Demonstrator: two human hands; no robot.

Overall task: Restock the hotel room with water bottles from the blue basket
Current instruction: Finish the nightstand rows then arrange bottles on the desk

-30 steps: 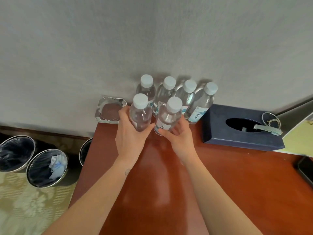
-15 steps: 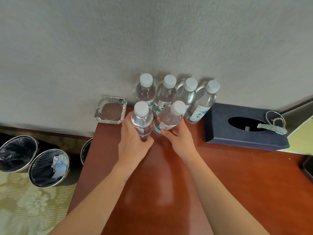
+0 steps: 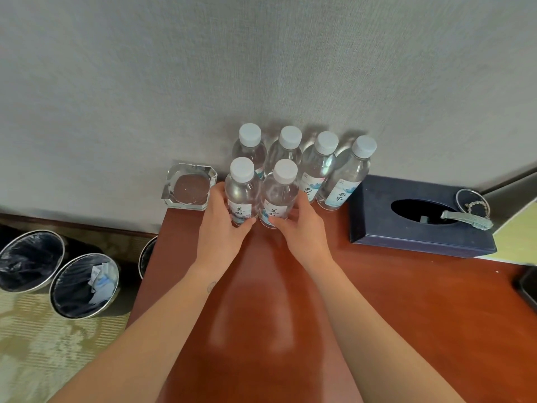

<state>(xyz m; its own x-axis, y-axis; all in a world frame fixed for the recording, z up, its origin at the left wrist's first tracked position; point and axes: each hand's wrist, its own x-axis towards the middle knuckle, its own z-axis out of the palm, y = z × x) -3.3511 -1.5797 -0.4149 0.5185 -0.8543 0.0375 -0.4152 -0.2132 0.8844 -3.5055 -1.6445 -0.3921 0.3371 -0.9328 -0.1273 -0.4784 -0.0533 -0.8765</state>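
Several clear water bottles with white caps stand on the red-brown table (image 3: 377, 301) against the grey wall. A back row (image 3: 319, 164) lines the wall. Two more stand upright in front of it. My left hand (image 3: 220, 225) grips the front left bottle (image 3: 241, 190) around its lower body. My right hand (image 3: 302, 231) grips the front right bottle (image 3: 279, 196) the same way. Both front bottles rest on the table, touching each other. The blue basket is not in view.
A glass ashtray (image 3: 190, 186) sits at the table's back left corner. A dark blue tissue box (image 3: 418, 222) lies right of the bottles, with a small round dish (image 3: 473, 202) behind it. Bins (image 3: 84, 286) with black liners stand on the floor at left.
The front right bottle was tilted and is now upright on the table beside the front left one. Both hands have lowered with the bottles and slid toward the back row.
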